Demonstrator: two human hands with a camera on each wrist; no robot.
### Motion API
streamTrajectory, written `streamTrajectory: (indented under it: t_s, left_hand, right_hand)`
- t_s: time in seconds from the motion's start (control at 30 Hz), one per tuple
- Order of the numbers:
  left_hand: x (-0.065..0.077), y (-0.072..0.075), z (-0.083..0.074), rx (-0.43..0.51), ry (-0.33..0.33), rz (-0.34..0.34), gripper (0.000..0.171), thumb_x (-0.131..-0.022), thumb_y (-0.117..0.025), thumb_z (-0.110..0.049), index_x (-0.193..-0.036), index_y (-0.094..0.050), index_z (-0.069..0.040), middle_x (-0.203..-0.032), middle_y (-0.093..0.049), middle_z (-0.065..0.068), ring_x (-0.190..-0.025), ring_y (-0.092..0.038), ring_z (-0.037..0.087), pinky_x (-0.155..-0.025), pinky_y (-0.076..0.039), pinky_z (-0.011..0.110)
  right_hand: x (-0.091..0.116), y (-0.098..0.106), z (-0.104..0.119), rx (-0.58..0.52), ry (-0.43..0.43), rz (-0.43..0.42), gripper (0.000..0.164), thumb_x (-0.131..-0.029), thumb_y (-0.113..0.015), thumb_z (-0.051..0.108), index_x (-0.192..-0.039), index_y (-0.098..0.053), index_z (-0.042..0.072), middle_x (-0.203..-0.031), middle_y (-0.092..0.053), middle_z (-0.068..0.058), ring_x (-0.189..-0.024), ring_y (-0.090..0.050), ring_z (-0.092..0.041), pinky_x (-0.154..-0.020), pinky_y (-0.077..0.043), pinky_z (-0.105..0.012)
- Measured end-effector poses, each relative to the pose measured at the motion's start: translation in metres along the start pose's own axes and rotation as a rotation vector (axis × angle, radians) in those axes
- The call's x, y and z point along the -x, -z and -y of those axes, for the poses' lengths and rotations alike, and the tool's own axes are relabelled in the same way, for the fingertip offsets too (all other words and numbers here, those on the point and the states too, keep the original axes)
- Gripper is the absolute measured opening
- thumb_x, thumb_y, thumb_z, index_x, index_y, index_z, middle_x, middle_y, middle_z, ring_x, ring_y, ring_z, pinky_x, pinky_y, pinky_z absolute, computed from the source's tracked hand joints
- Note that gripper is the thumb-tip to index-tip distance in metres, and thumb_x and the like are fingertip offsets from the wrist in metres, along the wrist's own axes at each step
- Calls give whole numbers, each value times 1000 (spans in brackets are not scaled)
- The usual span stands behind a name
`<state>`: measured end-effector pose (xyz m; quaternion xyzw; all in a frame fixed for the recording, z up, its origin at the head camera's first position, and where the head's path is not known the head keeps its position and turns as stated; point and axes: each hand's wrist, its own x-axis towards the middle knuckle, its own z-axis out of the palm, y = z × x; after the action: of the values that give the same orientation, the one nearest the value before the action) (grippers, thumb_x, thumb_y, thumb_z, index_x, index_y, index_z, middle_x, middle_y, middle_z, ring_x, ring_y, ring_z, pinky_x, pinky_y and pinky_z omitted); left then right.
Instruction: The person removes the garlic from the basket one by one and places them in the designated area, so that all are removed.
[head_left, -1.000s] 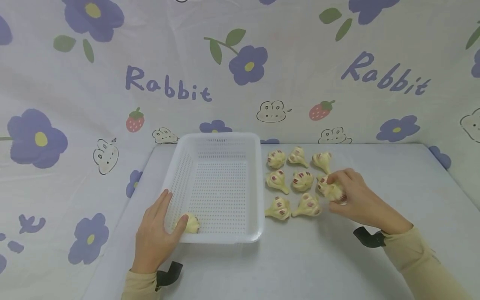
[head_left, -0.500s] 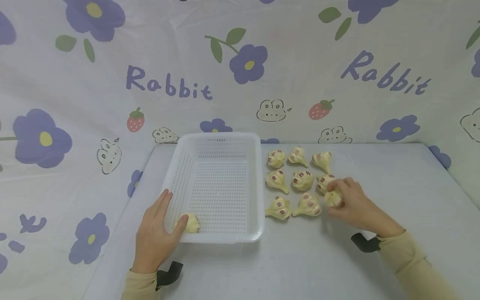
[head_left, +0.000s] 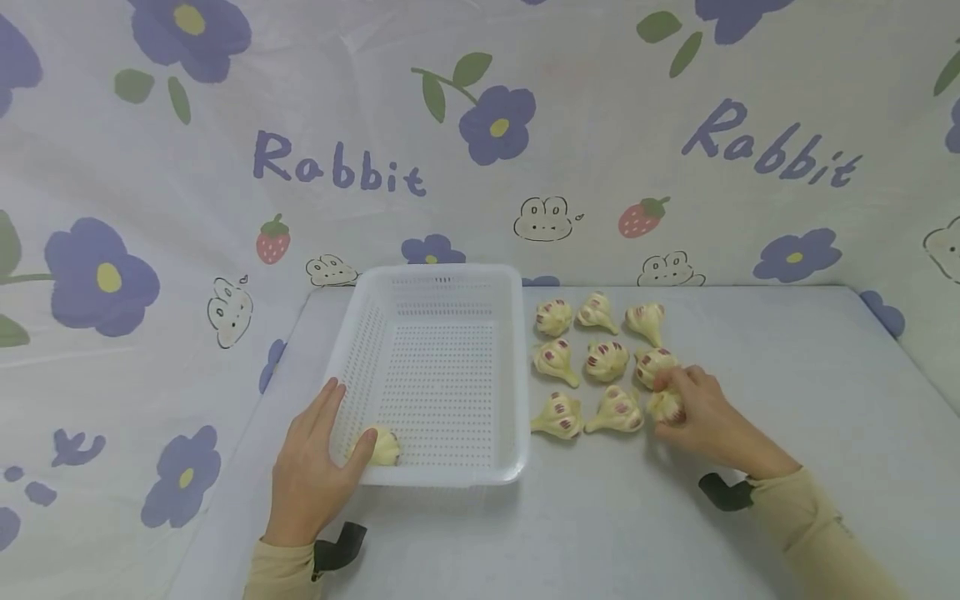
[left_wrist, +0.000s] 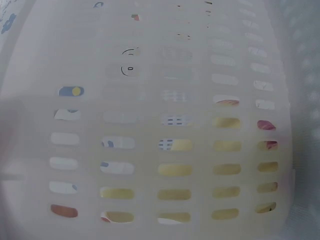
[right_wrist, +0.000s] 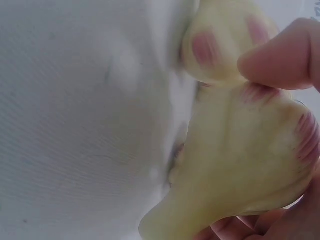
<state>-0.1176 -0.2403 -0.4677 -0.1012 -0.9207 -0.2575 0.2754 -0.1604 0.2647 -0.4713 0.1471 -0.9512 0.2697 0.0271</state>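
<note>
In the head view my right hand (head_left: 712, 421) grips a cream garlic bulb (head_left: 666, 407) with purple streaks, at the near right corner of a group of bulbs. The right wrist view shows that garlic bulb (right_wrist: 235, 155) between my fingers, its stem toward the lower left; a fingertip lies close to another bulb (right_wrist: 215, 45). My left hand (head_left: 311, 471) rests on the near left corner of a white perforated basket (head_left: 517, 375), fingers straight along the left rim, thumb over the front rim. Partly behind the thumb, one garlic bulb (head_left: 386, 448) lies inside the basket.
Several garlic bulbs (head_left: 606, 362) stand in rows right of the basket, the nearest column close to its wall. The pale table (head_left: 600, 525) ends at a patterned cloth (head_left: 480, 208) behind. In the left wrist view the slotted basket wall (left_wrist: 145, 130) fills most of the frame.
My right hand has moved slightly toward me and down with the garlic bulb, uncovering more of the bulb behind it. The left hand and basket have stayed put.
</note>
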Motion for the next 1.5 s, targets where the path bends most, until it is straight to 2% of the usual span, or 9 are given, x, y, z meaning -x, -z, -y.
streamTrajectory:
  t_s: [0.57,0.93,1.13,1.33,1.5]
  left_hand:
    - [1,0,0,2,0,-4,72,-89,-75,-33,-150,-54,-2,-155,-54,17,-132,-57,43,-104,-49,61]
    - [1,0,0,6,-8,-11,71,-88,-75,-32,-149,-54,-1,-154,-54,18,-132,-57,43,-104,-49,61]
    - [1,0,0,5,-5,-11,71,-88,-75,-33,-149,-54,-2,-155,-54,17,-132,-57,43,-103,-49,61]
    - [1,0,-1,13,-3,-16,71,-88,-75,-32,-148,-55,-2,-154,-55,16,-132,-57,43,-103,-49,61]
    - [1,0,-1,8,-2,-8,71,-88,-75,-33,-149,-55,-2,-155,-55,16,-132,-57,42,-103,-49,61]
  right_hand:
    - [0,-12,-5,11,-6,42,45,-76,-78,11,-114,-55,8,-111,-52,-21,-103,-47,-36,-79,-37,-39]
    - [0,-10,-3,17,-7,47,48,-78,-82,13,-117,-54,8,-116,-52,-25,-109,-48,-42,-81,-42,-46]
    - [2,0,4,38,-3,34,49,-80,-83,16,-120,-58,4,-120,-51,-30,-110,-48,-46,-82,-47,-53]
    - [5,18,16,31,0,28,51,-83,-82,17,-124,-55,3,-125,-47,-32,-117,-41,-50,-87,-45,-60]
    - [6,25,23,29,14,23,53,-84,-82,16,-127,-53,2,-128,-45,-32,-121,-40,-52,-90,-44,-65]
